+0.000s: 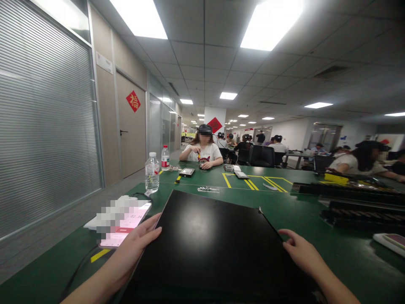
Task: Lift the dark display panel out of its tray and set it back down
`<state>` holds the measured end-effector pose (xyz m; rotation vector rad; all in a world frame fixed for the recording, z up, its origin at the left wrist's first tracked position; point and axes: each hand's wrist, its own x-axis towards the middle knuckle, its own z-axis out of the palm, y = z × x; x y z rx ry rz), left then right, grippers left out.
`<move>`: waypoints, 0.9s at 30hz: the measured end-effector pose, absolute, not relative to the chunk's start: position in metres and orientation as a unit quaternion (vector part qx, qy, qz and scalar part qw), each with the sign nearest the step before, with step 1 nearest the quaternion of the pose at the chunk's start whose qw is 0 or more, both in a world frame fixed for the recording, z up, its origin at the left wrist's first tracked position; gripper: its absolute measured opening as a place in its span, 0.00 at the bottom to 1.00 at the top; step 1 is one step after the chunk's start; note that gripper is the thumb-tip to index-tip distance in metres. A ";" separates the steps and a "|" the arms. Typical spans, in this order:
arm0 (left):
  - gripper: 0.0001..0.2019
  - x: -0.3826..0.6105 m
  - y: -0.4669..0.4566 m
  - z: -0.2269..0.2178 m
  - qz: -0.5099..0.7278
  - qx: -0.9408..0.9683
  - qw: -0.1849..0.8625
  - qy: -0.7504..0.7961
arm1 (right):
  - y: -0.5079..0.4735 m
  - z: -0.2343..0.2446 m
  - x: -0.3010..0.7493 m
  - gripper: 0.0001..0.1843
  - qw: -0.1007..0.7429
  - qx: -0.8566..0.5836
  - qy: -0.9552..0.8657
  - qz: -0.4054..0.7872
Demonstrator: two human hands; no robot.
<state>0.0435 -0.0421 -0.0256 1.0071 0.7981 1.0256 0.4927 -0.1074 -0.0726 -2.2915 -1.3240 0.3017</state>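
Observation:
A flat black display panel [205, 245] with a glossy face fills the lower middle of the head view, tilted toward me. My left hand [144, 236] grips its left edge, thumb on the front and fingers behind. On the opposite edge, my right hand [300, 249] is closed with thumb and fingertips at the rim. A small tab sticks out at the panel's upper right corner. Left of my left hand lies a lit phone [126, 226] with a pink screen, beside a white plastic bag or wrapper [110, 211].
On the green table [303, 219] stand a clear water bottle [152, 174] and a red-capped bottle [165, 158]. Hard drives [187, 172] lie near a person [204, 152] seated opposite. Long black strips [354, 215] and a white device [390, 242] are at right.

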 end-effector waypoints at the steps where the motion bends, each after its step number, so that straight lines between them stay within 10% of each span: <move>1: 0.35 0.043 -0.042 -0.026 0.461 0.453 0.680 0.347 | -0.107 -0.072 0.493 0.22 0.239 -0.836 -0.481 0.112; 27: 0.26 0.029 -0.032 -0.026 0.522 0.503 0.578 0.375 | -0.116 -0.021 0.465 0.21 0.646 -0.594 -0.329 0.348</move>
